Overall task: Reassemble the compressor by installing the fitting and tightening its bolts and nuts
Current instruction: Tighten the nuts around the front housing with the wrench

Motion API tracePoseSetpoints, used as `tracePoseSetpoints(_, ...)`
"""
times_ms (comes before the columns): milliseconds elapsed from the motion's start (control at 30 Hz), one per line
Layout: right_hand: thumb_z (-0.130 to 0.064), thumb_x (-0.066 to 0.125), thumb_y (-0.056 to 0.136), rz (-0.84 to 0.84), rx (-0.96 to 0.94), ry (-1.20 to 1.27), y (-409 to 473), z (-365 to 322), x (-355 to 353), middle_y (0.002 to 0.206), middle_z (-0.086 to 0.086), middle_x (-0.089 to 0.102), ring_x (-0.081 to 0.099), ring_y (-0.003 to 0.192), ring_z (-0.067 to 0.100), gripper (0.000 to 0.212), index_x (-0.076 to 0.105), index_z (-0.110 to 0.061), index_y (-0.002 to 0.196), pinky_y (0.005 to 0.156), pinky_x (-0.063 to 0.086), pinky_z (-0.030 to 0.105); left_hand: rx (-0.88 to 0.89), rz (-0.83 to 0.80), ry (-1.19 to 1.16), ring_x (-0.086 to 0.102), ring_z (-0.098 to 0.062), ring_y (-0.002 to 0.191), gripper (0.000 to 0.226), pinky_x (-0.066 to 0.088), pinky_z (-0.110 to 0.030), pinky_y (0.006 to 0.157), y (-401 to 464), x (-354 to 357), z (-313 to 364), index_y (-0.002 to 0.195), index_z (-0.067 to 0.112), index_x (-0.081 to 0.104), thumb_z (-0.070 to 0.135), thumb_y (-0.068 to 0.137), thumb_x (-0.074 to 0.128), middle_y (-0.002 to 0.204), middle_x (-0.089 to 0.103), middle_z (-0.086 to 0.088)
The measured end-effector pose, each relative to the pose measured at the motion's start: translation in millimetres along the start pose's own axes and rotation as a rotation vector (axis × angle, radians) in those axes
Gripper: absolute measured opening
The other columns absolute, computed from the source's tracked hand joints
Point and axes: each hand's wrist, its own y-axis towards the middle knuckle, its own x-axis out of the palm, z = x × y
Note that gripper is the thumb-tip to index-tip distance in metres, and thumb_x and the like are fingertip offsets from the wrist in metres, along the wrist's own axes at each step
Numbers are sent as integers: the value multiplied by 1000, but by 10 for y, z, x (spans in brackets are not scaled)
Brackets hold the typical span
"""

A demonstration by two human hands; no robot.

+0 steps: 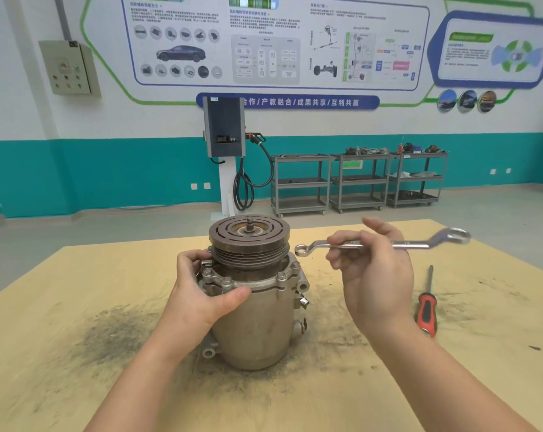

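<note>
Standing upright mid-counter (77, 291), compressor (254, 322) — left hand (201, 291) grips its flange. Right hand (373, 275) pinches ring wrench (413, 244) above counter, beside pulley (250, 236) — screwdriver (427, 307) lies right.

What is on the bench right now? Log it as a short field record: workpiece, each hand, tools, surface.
workpiece: compressor standing upright, pulley on top
left hand: grips the compressor's upper flange
right hand: holds a ring spanner in the air, right of the pulley, not on any bolt
spare tool: red-handled screwdriver lying on the table, right of the compressor
surface: wooden table, dark grime around the compressor
</note>
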Motion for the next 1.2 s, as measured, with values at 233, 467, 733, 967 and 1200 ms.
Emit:
tracePoseSetpoints(233, 2, 28, 95, -5, 244, 143, 268, 126, -67, 56, 10, 57, 49, 45, 20, 18, 39, -12, 97, 44, 40, 25, 8, -29, -16, 58, 12, 99, 68, 48, -15, 75, 18, -29, -23, 96, 58, 40, 60, 42, 81, 100, 56, 38)
tracePoseSetpoints(467, -2, 30, 92, -63, 439, 144, 476, 237, -84, 53, 6, 47, 37, 41, 18, 15, 41, -12, 96, 39, 33, 23, 20, -36, -14, 58, 12, 97, 71, 43, -2, 71, 15, -22, 0, 101, 50, 40, 57, 44, 82, 101, 58, 36)
tracePoseSetpoints(733, -3, 30, 90, -64, 479, 156, 658, 294, -35, 50, 4, 42, 32, 42, 17, 14, 41, -12, 94, 37, 28, 20, -2, -38, -23, 60, 8, 99, 73, 49, -14, 74, 26, -18, -13, 102, 49, 40, 58, 43, 82, 103, 58, 33)
tracePoseSetpoints(967, -2, 29, 88, -98, 541, 182, 670, 420, -23, 48, 2, 37, 30, 38, 16, 14, 38, -13, 90, 37, 23, 20, 2, -21, -44, 63, 2, 97, 73, 47, -25, 83, 54, -30, -77, 99, 53, 42, 55, 40, 85, 105, 60, 29)
tracePoseSetpoints(1200, -5, 44, 72, -51, 542, 307, 481, 442, -139, 52, 0, 43, 31, 32, 11, 8, 46, -12, 77, 32, 27, 16, 35, -22, -50, 58, 4, 111, 94, 44, -30, 97, 36, -4, -26, 116, 64, 37, 60, 37, 88, 115, 56, 33)
